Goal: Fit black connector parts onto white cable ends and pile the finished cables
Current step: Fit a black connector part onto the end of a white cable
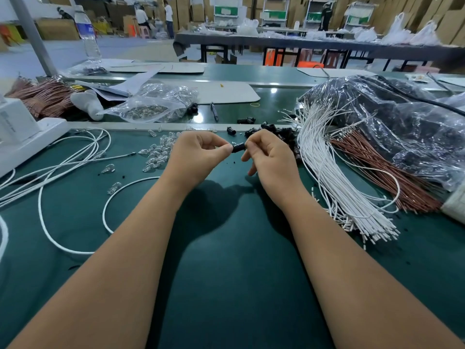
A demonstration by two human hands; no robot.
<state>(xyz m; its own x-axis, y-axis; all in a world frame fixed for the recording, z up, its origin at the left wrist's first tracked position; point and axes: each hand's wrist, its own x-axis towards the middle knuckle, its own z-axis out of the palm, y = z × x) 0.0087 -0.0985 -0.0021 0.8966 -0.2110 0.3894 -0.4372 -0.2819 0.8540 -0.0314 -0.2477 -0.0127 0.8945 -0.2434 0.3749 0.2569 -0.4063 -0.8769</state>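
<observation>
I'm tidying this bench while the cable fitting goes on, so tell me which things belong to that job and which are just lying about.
Belongs to the job:
black connector part, pinched between left hand and right hand
loose black connectors
white cable bundle
white cables at left

Lying about:
water bottle
pen
yellow rubber band
clear bulbs
brown wire bundle

A factory assembly hall: a green-matted workbench lies under the fingers, a sheaf of white cables just right of them, bagged parts beyond them, and far behind, long tables, stacked cardboard boxes and standing workers.
</observation>
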